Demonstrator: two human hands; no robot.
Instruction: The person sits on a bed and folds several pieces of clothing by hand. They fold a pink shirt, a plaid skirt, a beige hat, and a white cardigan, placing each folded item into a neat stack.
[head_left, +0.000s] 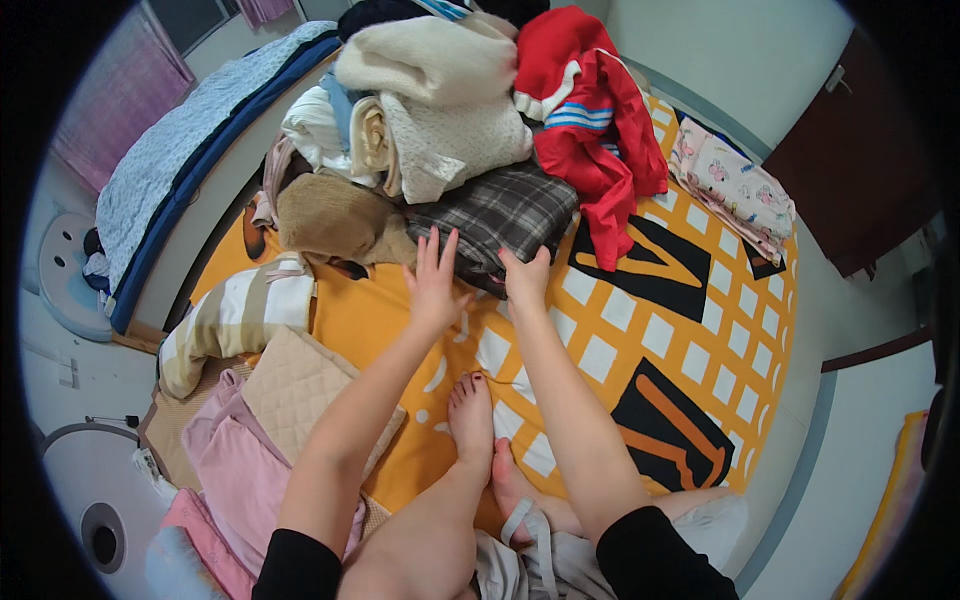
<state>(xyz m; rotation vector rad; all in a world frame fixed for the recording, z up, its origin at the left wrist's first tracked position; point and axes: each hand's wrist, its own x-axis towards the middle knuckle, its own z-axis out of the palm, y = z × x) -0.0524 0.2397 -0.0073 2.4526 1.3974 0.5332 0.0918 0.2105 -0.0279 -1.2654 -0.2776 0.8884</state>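
Note:
A dark plaid folded garment (502, 210) lies at the front of a large clothes pile on the bed. My left hand (435, 281) is spread with fingers apart over its lower left edge, beside a brown fuzzy item (330, 217). My right hand (525, 276) is at the garment's front right edge, thumb and forefinger apart; its other fingers are hidden, so its hold cannot be told. Behind the plaid garment are a cream speckled garment (457, 139), a cream fluffy one (431, 60) and white clothing (319, 131). A red garment with blue and white stripes (615, 142) hangs down the right of the pile.
A yellow patterned blanket (645, 300) covers the bed. At left lie a striped garment (240, 304), a beige quilted piece (300, 382) and pink clothing (240, 450). Pink printed folded clothing (727, 180) is at the far right corner. My feet (472, 416) rest in front of me.

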